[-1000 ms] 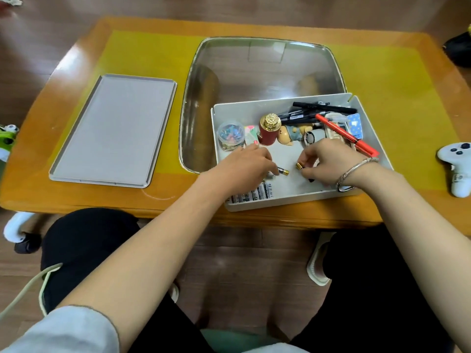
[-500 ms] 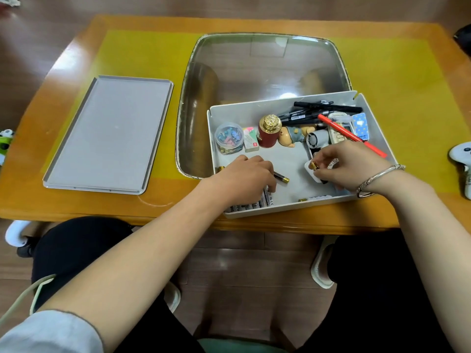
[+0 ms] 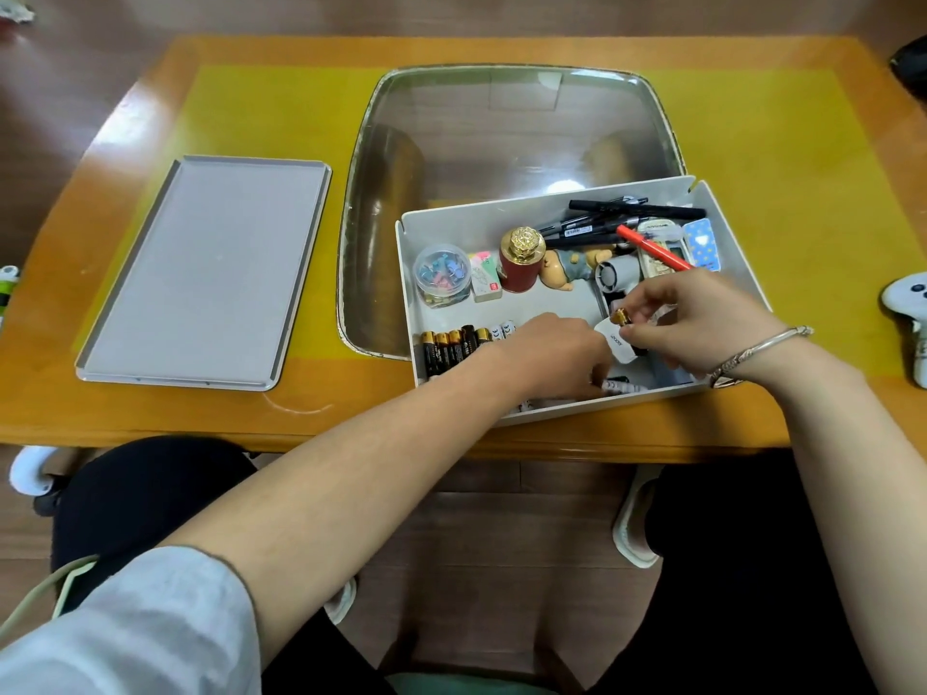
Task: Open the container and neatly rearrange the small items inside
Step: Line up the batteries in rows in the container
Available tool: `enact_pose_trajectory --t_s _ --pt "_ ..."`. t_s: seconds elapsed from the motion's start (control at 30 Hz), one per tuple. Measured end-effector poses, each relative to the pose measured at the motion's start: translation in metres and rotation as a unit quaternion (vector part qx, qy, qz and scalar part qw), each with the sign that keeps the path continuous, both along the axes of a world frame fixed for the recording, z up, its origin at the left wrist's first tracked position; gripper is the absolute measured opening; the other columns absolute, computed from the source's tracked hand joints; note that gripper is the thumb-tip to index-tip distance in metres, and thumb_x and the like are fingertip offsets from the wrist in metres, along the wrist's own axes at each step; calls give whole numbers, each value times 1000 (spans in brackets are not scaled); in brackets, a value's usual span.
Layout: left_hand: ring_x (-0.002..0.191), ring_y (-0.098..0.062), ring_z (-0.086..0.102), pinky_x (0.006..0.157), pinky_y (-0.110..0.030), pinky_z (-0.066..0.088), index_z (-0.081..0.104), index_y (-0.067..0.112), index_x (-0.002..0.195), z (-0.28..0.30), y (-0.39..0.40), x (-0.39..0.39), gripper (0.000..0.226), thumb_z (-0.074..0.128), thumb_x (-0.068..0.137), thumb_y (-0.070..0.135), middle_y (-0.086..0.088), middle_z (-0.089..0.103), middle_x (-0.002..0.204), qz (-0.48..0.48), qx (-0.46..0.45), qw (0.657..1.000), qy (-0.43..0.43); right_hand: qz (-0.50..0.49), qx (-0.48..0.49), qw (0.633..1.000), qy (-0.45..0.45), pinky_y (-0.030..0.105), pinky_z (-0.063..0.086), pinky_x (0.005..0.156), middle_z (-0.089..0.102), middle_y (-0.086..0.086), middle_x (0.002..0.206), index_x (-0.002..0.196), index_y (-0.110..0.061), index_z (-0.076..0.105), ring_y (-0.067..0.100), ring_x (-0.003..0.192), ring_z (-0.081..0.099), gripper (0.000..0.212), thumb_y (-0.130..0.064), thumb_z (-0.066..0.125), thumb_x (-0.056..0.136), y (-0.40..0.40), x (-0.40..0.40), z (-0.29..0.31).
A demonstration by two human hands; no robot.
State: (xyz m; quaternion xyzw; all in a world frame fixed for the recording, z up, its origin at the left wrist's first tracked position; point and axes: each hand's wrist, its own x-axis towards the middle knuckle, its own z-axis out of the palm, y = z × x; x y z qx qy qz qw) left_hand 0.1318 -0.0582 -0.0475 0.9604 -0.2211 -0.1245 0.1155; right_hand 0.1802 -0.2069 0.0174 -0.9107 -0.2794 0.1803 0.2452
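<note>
The open white container (image 3: 552,205) sits at the table's front right, and its flat grey lid (image 3: 210,273) lies to the left. A row of batteries (image 3: 451,346) lines the container's front left corner. My left hand (image 3: 557,353) reaches down beside that row with its fingertips hidden under the hand. My right hand (image 3: 702,318) pinches a gold-tipped battery (image 3: 622,317) above a small white gadget (image 3: 619,346). Further back lie a jar of clips (image 3: 441,275), a small eraser box (image 3: 485,278), a red jar with a gold lid (image 3: 521,258), a doll figure (image 3: 567,270), black pens (image 3: 627,210) and a red pen (image 3: 652,248).
A glass inset (image 3: 501,143) fills the middle of the wooden table (image 3: 150,408), partly under the container. A white game controller (image 3: 908,303) lies at the right edge. My knees are below the table's front edge.
My right hand lifted the gold-tipped battery and drew right. My left hand slid right along the front of the container, uncovering the row of batteries.
</note>
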Motion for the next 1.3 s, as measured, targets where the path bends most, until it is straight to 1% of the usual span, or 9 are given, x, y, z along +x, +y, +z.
enact_pose_trajectory --t_s 0.33,0.5,0.63,0.77,0.83,1.0,1.13,1.23,1.3 --pt "98 -22 46 71 -31 26 70 31 107 7 32 -2 22 57 91 25 3 61 108 29 121 986 -107 -17 0 1000 0 5 38 42 59 -8 66 66 -29 55 -6 46 54 26 -12 68 81 -3 0 6" --pt "104 -20 46 75 -31 24 64 31 117 5 34 -7 31 63 86 37 2 57 113 16 99 992 -78 -12 -5 1000 1 3 37 45 61 -7 69 68 -27 57 -12 47 51 22 -12 68 80 4 -4 7" --pt "102 -19 45 73 -29 24 66 31 111 9 34 -7 22 57 92 24 2 57 111 23 93 992 -88 -6 -20 1000 -13 0 36 49 62 -6 70 83 -18 65 -16 48 50 7 -12 68 80 9 -9 8" --pt "96 -16 42 74 -28 26 67 30 103 14 43 -8 15 60 90 29 4 58 108 26 76 993 -92 -9 -32 999 -15 5 36 49 62 -6 68 91 -21 66 -1 54 53 16 -10 65 79 14 -14 7" --pt "96 -15 38 75 -28 26 65 32 110 14 46 -9 22 63 88 33 5 56 112 28 76 993 -81 -11 -42 999 -8 9 38 46 63 -3 70 92 -20 68 5 54 53 16 -11 65 78 19 -16 5" --pt "107 -17 40 82 -29 29 60 31 121 15 50 -11 36 66 86 37 2 52 119 66 49 994 -67 -3 -77 997 14 12 39 39 65 -4 71 88 -21 66 4 42 51 12 -14 65 79 29 -22 -1" --pt "114 -22 41 89 -36 31 61 27 120 21 68 -19 31 62 90 29 0 54 122 165 14 981 -99 13 -118 993 -22 20 45 63 68 1 82 91 -18 67 3 56 51 10 -18 67 81 48 -26 -14" --pt "113 -23 41 88 -36 28 65 25 115 25 83 -34 24 57 92 23 1 57 118 252 -3 951 -177 33 -165 984 -59 27 46 81 66 8 100 98 -13 68 21 92 60 16 -16 66 82 68 -27 -22" --pt "116 -24 40 90 -37 27 66 23 111 23 91 -47 22 58 91 19 2 57 119 308 -20 926 -218 41 -200 975 -86 32 49 83 61 12 111 102 -8 67 27 100 59 20 -10 65 82 78 -25 -26"
